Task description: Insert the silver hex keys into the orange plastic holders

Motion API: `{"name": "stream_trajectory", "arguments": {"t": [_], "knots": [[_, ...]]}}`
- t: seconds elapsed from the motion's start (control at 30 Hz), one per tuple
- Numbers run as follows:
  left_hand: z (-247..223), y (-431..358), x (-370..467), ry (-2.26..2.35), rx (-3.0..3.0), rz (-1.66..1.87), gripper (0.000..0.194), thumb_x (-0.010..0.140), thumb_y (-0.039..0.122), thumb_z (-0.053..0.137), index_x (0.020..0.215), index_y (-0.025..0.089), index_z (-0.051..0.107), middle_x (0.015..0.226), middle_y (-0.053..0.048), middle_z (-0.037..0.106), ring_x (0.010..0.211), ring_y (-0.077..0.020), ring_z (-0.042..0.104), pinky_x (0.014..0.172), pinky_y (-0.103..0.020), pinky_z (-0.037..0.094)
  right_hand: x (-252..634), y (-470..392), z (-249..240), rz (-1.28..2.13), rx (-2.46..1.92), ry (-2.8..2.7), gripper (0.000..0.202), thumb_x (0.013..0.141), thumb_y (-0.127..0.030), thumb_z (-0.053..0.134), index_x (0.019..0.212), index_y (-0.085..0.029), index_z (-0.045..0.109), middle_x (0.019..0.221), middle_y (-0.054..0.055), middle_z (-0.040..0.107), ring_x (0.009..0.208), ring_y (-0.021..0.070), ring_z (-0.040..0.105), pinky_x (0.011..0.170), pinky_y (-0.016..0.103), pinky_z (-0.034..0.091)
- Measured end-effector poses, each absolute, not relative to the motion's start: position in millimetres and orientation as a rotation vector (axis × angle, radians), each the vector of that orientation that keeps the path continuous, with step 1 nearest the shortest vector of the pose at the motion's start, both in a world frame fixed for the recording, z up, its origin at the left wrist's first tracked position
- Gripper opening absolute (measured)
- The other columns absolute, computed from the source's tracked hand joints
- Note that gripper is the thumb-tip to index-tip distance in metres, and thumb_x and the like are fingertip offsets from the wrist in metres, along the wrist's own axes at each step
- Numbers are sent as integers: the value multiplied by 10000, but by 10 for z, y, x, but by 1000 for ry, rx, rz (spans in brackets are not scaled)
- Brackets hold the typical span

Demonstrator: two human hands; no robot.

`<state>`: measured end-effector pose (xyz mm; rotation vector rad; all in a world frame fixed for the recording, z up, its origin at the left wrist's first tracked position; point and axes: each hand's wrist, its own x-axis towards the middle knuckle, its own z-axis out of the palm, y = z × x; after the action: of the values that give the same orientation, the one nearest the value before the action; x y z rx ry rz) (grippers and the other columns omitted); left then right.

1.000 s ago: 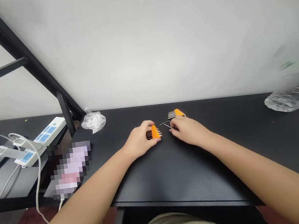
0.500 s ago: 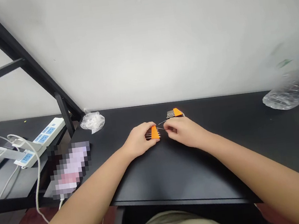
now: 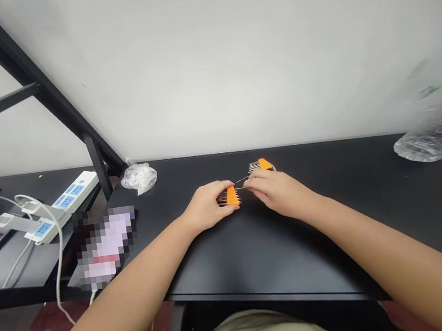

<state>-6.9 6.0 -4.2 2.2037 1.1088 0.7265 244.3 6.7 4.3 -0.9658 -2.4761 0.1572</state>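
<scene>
My left hand (image 3: pixel 207 206) grips an orange holder (image 3: pixel 231 196) with several thin metal bits through it, thumb and fingers at its two ends. Close on the right, my right hand (image 3: pixel 275 192) pinches a thin metal bit (image 3: pixel 240 188) whose far end reaches the top of that holder. A second orange holder (image 3: pixel 265 164), with a row of metal bits pointing left, lies on the black table (image 3: pixel 249 254) just behind my right hand. Another thin metal rod (image 3: pixel 243 179) shows between the second holder and my right fingertips.
Crumpled clear plastic (image 3: pixel 139 177) lies at the back left. A blurred phone (image 3: pixel 109 245) with a cable is at the left edge, beside a white power strip (image 3: pixel 67 204) and a black metal frame. A clear plastic bottle (image 3: pixel 435 138) lies at the far right.
The bit in my right fingers has turned from slanted to nearly level and lies at the top of the left holder. The whole view has shifted slightly.
</scene>
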Motion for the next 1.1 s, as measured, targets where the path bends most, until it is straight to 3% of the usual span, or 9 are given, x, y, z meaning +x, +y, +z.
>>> {"name": "stream_trajectory", "arguments": {"t": [0.2,0.37,0.43,0.53,0.63,0.77,0.93,1.1], "knots": [[51,17,-37,1085,2247,662,431,816,387,775,1212,249,675,1122,-37,729,973,-221,684,872,-339,546,2305,-23,151,508,-915,-2351,254,999,-166,445,1049,-228,686,1068,90,678,957,220,642,858,381,531],[74,0,-11,1056,2293,601,473,801,398,795,1241,275,673,1048,-22,738,938,-227,671,870,-356,529,2240,5,81,762,-1035,-2152,170,938,-148,472,1014,-219,606,990,59,659,839,193,622,775,341,530],[61,5,-9,1075,2295,605,487,799,393,797,1252,273,665,1094,-29,736,969,-233,672,901,-369,527,2272,77,22,647,-1162,-2164,181,961,-178,465,1052,-211,618,996,62,660,852,195,617,793,338,516],[44,15,-14,1099,2262,618,503,795,373,797,1262,254,650,1178,-46,721,1029,-239,678,939,-372,536,2336,207,-66,298,-1380,-2287,274,998,-236,469,1200,-200,650,1165,106,637,943,218,614,821,347,489],[37,22,-16,1126,2224,627,479,795,356,792,1243,254,654,1178,-42,718,1035,-236,687,930,-359,551,2354,285,-122,121,-1528,-2461,299,1020,-243,441,1184,-206,688,1237,123,609,907,215,617,712,322,459],[25,33,-15,1152,2214,651,464,795,353,788,1228,251,657,1143,-40,718,1004,-225,695,910,-350,563,2322,258,-87,75,-1675,-2561,221,979,-177,471,975,-167,692,1096,136,657,799,206,611,592,304,373],[20,46,-16,1153,2227,618,492,790,375,793,1244,251,650,1176,-51,711,1034,-239,687,924,-361,562,2360,152,57,281,-1733,-2531,51,865,-161,595,847,-193,632,915,90,689,735,200,608,585,296,364],[41,41,-12,1157,2229,594,481,792,375,788,1236,256,647,1149,-47,711,1007,-238,686,905,-359,566,2392,128,112,454,-1638,-2448,45,863,-190,601,896,-221,598,866,31,689,743,176,621,617,275,390]]}}
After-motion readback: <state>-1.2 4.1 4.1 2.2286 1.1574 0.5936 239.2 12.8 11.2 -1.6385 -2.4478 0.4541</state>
